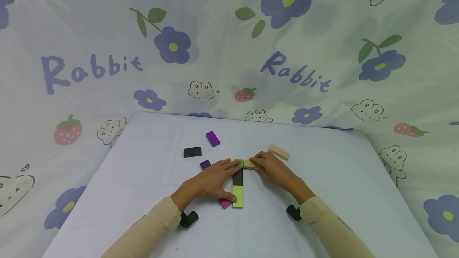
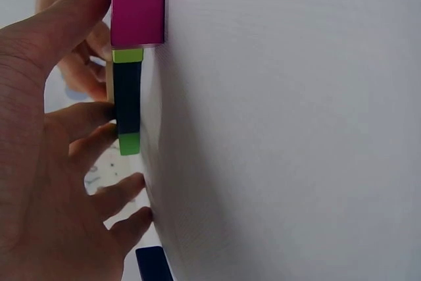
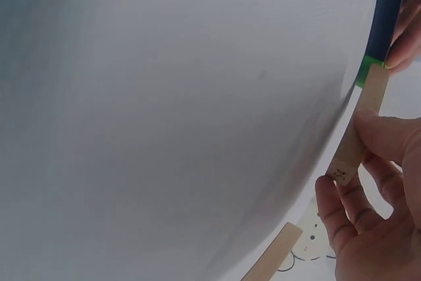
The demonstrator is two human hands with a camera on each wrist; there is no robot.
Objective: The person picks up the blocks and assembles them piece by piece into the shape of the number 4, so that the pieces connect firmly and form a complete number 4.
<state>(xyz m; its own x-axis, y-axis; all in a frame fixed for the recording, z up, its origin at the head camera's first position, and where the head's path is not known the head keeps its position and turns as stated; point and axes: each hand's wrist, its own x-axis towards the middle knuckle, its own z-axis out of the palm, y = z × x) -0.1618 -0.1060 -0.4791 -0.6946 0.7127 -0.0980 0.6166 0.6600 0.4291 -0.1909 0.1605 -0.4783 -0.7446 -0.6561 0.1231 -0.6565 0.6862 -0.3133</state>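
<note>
Lime green, dark and green blocks stand end to end in a straight row in the head view: a lime block (image 1: 238, 197) nearest, a dark block (image 1: 238, 177) in the middle, a green block (image 1: 239, 163) at the far end. My left hand (image 1: 214, 177) spreads along the row's left side, forefinger at the green block and thumb by the lime one. Under that thumb lies a magenta block (image 1: 224, 203), partly hidden. My right hand (image 1: 275, 169) pinches a plain wooden block (image 3: 360, 133) between thumb and fingers, its end against the green block.
Beyond the right hand lies another wooden block (image 1: 279, 152). A dark brown block (image 1: 192, 152) and a purple block (image 1: 212, 139) lie farther back on the left. A dark purple block (image 1: 205, 165) sits by the left fingers. White cloth (image 1: 322, 210) covers the table.
</note>
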